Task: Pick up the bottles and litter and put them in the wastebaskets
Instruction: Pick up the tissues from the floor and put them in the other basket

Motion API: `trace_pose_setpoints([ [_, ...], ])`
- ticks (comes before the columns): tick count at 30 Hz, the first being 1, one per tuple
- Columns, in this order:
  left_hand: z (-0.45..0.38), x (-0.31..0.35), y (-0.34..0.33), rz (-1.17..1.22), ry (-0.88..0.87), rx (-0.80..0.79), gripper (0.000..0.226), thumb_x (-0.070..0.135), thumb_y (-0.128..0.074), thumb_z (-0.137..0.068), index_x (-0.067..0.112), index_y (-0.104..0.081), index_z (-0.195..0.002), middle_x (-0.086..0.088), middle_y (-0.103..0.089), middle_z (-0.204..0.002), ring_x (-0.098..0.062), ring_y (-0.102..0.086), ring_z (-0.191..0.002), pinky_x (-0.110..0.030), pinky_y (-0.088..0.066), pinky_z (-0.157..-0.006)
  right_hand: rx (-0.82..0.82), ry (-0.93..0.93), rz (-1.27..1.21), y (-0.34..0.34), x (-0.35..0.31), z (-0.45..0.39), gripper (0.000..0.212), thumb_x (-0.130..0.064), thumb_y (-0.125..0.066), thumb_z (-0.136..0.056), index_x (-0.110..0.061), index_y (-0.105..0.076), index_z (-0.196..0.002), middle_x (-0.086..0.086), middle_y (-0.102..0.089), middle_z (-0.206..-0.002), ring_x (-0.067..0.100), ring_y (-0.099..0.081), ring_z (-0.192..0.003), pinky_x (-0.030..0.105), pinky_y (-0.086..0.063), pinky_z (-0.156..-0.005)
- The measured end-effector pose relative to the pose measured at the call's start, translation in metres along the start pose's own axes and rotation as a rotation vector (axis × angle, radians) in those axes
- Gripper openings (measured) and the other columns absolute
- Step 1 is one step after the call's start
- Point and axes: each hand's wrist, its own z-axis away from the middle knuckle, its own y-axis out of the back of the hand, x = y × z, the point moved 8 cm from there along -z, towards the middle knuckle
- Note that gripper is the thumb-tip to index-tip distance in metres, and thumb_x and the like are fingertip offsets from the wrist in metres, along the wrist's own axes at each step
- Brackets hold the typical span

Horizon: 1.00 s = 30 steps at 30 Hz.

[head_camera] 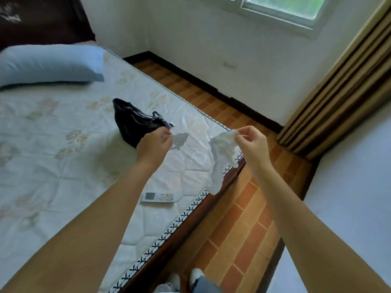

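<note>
My left hand [152,144] pinches a small flat scrap of white paper [180,140] above the mattress. My right hand [251,144] pinches the top of a long crumpled white tissue [222,159], which hangs down over the bed's edge. Both hands are raised side by side, a short gap apart. A clear round plastic piece [198,158] lies on the mattress between them. No wastebasket or bottle shows in this view.
The bed's mattress [63,166] fills the left, with a black handbag [135,123], a white remote control [157,197] and a blue pillow [50,64]. Brick-pattern floor [239,218] runs along the bed. Brown curtains [338,96] hang at right. My shoes [186,280] are below.
</note>
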Motion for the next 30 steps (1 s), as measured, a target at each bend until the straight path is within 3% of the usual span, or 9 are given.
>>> trace_pose_setpoints([
  [5,0.041,-0.073,0.069,-0.06,0.238,0.189,0.016,0.018,-0.052,-0.09,0.01,-0.064,-0.098,-0.014,-0.067,-0.086,-0.024,-0.051,-0.071,-0.029,-0.036,-0.056,-0.307,0.068,-0.075,-0.096,-0.033,0.003,0.019,0.0,-0.054,-0.08,-0.017,-0.059,-0.074,0.006,-0.068,-0.091,0.022,-0.064,-0.085,0.03,-0.053,-0.075],
  [9,0.098,-0.12,0.118,-0.094,0.433,0.36,0.016,0.02,-0.054,-0.09,0.01,-0.065,-0.097,-0.016,-0.069,-0.089,-0.032,-0.059,-0.078,-0.032,-0.041,-0.063,-0.541,0.14,-0.077,-0.164,-0.057,0.028,0.014,0.0,-0.053,-0.08,-0.012,-0.058,-0.076,-0.002,-0.059,-0.071,0.014,-0.056,-0.072,0.025,-0.046,-0.068],
  [17,0.253,-0.177,0.189,-0.13,0.767,0.663,0.014,0.021,-0.056,-0.089,0.012,-0.065,-0.094,-0.011,-0.069,-0.089,-0.033,-0.061,-0.086,-0.028,-0.037,-0.065,-0.936,0.277,-0.101,-0.281,-0.097,0.129,0.012,-0.006,-0.055,-0.081,-0.016,-0.057,-0.076,-0.002,-0.057,-0.067,0.011,-0.053,-0.062,0.024,-0.045,-0.063],
  [20,0.316,-0.187,0.212,-0.149,0.862,0.774,0.013,0.021,-0.056,-0.089,0.012,-0.065,-0.094,-0.012,-0.069,-0.09,-0.034,-0.061,-0.086,-0.028,-0.037,-0.065,-1.095,0.322,-0.119,-0.315,-0.111,0.185,0.013,-0.006,-0.055,-0.082,-0.016,-0.056,-0.075,0.0,-0.058,-0.069,0.011,-0.054,-0.065,0.02,-0.044,-0.062],
  [30,0.525,-0.201,0.262,-0.223,1.201,1.023,0.017,0.022,-0.052,-0.092,0.012,-0.062,-0.101,-0.014,-0.068,-0.091,-0.034,-0.062,-0.085,-0.032,-0.043,-0.062,-1.49,0.489,-0.128,-0.383,-0.149,0.395,0.005,-0.008,-0.054,-0.084,-0.011,-0.058,-0.084,0.001,-0.06,-0.078,0.019,-0.059,-0.08,0.033,-0.048,-0.075],
])
